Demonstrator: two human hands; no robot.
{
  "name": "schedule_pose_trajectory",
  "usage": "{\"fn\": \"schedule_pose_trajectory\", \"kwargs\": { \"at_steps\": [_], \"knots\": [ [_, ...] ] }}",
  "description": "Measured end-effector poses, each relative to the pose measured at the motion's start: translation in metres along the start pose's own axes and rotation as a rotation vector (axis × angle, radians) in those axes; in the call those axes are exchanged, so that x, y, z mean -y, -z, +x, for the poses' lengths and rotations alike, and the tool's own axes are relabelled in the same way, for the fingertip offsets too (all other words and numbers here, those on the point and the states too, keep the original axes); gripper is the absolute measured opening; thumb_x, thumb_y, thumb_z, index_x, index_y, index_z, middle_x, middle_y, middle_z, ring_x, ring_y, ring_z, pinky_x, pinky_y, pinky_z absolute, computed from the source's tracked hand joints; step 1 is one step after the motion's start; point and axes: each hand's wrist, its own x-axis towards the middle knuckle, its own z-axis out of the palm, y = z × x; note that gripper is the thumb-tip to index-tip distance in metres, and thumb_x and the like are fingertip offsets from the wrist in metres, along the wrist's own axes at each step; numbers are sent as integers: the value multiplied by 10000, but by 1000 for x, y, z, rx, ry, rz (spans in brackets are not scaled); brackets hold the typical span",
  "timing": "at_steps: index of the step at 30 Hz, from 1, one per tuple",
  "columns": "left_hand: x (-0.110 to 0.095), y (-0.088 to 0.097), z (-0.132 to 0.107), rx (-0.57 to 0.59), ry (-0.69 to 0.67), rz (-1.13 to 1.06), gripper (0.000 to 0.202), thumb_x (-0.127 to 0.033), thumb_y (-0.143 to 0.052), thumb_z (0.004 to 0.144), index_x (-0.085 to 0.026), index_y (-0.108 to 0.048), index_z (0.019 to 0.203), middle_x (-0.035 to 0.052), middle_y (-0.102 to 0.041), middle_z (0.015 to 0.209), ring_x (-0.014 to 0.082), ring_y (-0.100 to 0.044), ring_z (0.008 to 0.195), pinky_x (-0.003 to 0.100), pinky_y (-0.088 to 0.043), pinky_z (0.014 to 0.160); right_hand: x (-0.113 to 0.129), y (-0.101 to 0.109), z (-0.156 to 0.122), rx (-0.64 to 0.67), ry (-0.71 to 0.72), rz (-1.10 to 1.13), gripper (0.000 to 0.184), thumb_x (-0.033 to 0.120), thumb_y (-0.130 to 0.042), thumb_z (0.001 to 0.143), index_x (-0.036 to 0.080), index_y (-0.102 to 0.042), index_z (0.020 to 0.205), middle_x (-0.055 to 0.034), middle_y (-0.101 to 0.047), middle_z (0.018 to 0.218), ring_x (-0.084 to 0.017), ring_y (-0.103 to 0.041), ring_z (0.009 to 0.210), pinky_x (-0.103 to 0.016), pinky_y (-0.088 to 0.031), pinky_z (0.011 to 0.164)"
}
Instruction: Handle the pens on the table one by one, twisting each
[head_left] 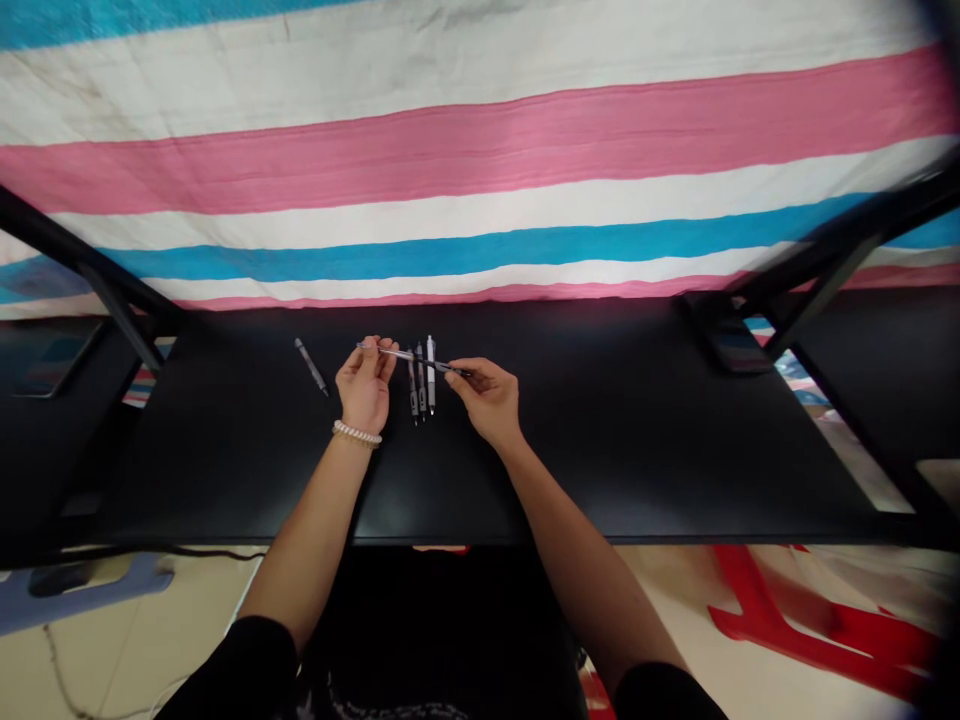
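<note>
In the head view, a slim pen (421, 359) spans the gap between my two hands above the table, nearly level. It looks longer than the pens lying below it; whether it is in one piece I cannot tell. My left hand (366, 385) pinches its left end between thumb and fingers, palm turned up. At the other end, the fingertips of my right hand (487, 395) close on its dark part. Just under it lie two grey pens (412, 395) and a white pen (431, 385), side by side. Another grey pen (311, 367) rests slanted, left of my left hand.
The black table (637, 440) has a striped cloth (480, 150) hanging along its far side. Black metal supports (795, 270) stand at both ends. Below the front edge are a red stool (810, 630) at right and a blue-grey plastic piece (97, 595) at left.
</note>
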Motion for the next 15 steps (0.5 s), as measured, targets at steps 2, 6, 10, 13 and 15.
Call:
{"fn": "schedule_pose_trajectory", "kwargs": {
  "at_steps": [2, 6, 10, 13, 15],
  "knots": [
    [4, -1, -4, 57, 31, 17, 246, -337, -865, 753, -158, -745, 870, 52, -767, 880, 134, -742, 824, 253, -572, 812, -1, -3, -2, -2, 9, 6, 173, 369, -800, 773, 229, -774, 871, -42, -769, 880, -194, -727, 800, -376, -615, 790],
    [12, -3, -10, 99, 77, 22, 290, -353, -884, 726, -153, -746, 885, 54, -766, 885, 137, -743, 828, 257, -565, 821, -1, -5, -4, -28, -23, 14, 208, 415, -800, 778, 216, -768, 833, -39, -754, 781, -164, -693, 639, -341, -612, 654],
    [12, -2, -8, 99, 60, 21, 302, -369, -882, 728, -153, -738, 882, 48, -763, 872, 136, -744, 822, 267, -559, 838, 1, -3, -3, 104, -124, -5, 358, 543, -687, 865, 190, -747, 857, -55, -728, 735, -157, -688, 606, -307, -594, 570],
    [10, -2, -6, 66, 42, 10, 298, -364, -886, 723, -154, -737, 873, 43, -763, 862, 130, -742, 809, 256, -559, 817, -1, -2, -3, 127, -18, -24, 368, 516, -775, 795, 221, -734, 1011, -61, -742, 939, -172, -724, 819, -326, -619, 746],
    [9, -1, -5, 56, 48, 6, 290, -359, -886, 721, -157, -738, 867, 40, -763, 855, 130, -742, 804, 244, -558, 793, -3, -1, -3, 166, -18, -44, 331, 521, -730, 838, 214, -735, 960, -44, -732, 858, -155, -706, 739, -316, -610, 714]
  ]
}}
